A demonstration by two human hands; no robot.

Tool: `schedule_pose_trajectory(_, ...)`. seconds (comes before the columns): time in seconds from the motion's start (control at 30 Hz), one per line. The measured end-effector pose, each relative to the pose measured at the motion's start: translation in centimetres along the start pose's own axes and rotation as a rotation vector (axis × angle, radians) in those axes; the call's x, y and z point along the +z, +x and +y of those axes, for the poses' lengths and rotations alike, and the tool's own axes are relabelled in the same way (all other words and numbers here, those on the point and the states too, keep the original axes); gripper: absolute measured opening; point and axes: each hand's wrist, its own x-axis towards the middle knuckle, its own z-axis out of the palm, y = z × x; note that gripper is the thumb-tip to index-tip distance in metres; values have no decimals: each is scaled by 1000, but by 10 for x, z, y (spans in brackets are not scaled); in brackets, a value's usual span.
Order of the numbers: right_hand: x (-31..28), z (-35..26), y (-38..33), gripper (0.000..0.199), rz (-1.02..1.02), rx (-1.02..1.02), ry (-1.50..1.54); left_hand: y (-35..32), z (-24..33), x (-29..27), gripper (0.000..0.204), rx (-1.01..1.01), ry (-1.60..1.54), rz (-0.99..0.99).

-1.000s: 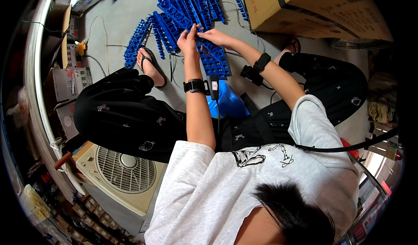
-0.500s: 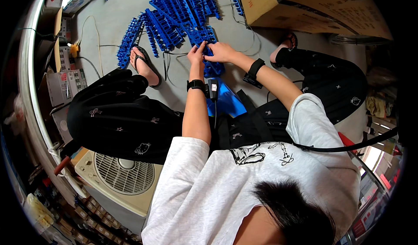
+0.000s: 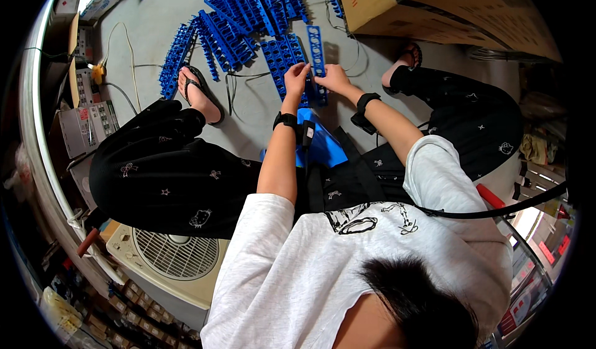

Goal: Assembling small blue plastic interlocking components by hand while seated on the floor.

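My right hand (image 3: 336, 80) grips a long blue plastic strip (image 3: 316, 45) with a row of round openings, held lengthwise away from me. Just left of it, my left hand (image 3: 297, 80) is closed in a pinch near the strip; what its fingertips hold, if anything, is too small to make out. Under and beyond the left hand, similar blue strips (image 3: 278, 60) lie side by side on the floor. Farther off spreads a pile of blue toothed strips (image 3: 239, 8), with more fanned out toward my left foot. A blue sheet (image 3: 326, 147) lies nearer, below my wrists.
A large cardboard box (image 3: 447, 8) stands at the far right. Thin cables (image 3: 248, 75) cross the grey floor. To the left are stacked cartons (image 3: 90, 125) and a white rail; a box fan (image 3: 177, 259) sits by my left leg. A black cable (image 3: 496, 211) crosses at right.
My right hand has moved right with one blue strip, which now stands apart from the others. My left hand has shifted slightly right and nearer to me.
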Motion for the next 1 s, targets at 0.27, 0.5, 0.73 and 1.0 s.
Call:
schedule_pose_trajectory(0.27,-5,18,18,34,-95,28,-235,3,-14,-35,30,110,527,629)
schedule_pose_trajectory(0.5,10,22,27,50,-67,-209,-487,1,-9,-38,40,6,744,562)
schedule_pose_trajectory(0.73,4,3,29,59,-132,-106,-507,-4,-6,-40,42,-20,714,507)
schedule_pose_trajectory(1.0,10,8,40,47,-60,-150,-388,2,-17,-41,47,-1,685,542)
